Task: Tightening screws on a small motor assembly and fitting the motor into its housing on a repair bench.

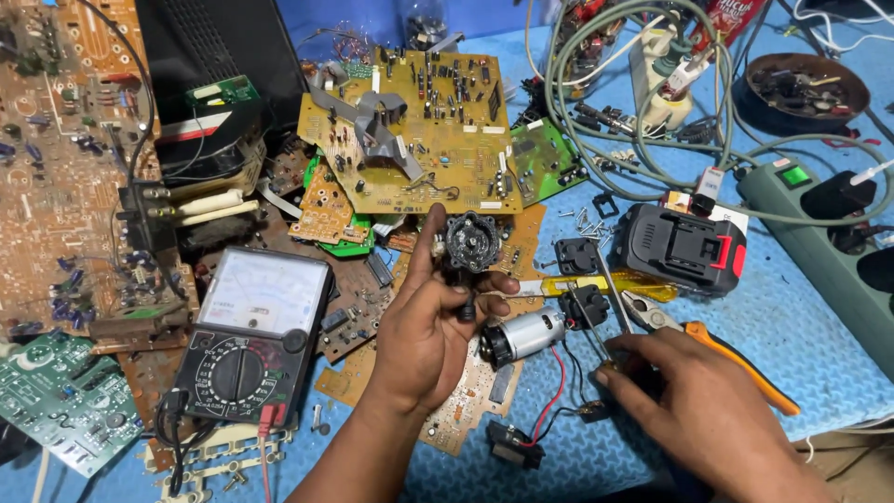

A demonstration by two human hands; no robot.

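My left hand (pixel 424 326) is raised over the bench, fingers closed around a small black round gear-like part (pixel 472 242) held up at thumb height. My right hand (pixel 694 405) grips the dark handle of a thin metal tool, a screwdriver or probe (pixel 610 298), whose shaft points up toward a black plastic block (pixel 584 305). Between the hands lies a small silver DC motor (pixel 526 335) with red and black wires (pixel 557 387) running down to a black switch (pixel 515 445).
An analog multimeter (pixel 250 340) lies left of my left hand. Several circuit boards (pixel 419 126) cover the blue table. A black and red battery pack (pixel 684 247), orange-handled pliers (pixel 717 349), a green power strip (pixel 829 233) and tangled cables (pixel 643 102) sit to the right.
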